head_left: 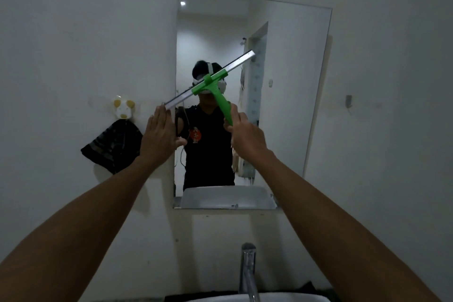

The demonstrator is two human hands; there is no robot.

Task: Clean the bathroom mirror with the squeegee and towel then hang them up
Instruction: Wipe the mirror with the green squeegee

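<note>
the right hand [245, 133] is clenched around the green handle of the squeegee [212, 82], its blade tilted across the mirror [294, 95]. the left hand [159, 136] is flat, fingers spread, touching the blade's lower end. a dark towel [113, 146] hangs on a wall hook [123, 106] just left of the mirror.

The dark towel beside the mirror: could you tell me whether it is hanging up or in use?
Hanging up. The towel droops from the animal-shaped hook on the wall, left of the mirror; neither hand touches it.
</note>
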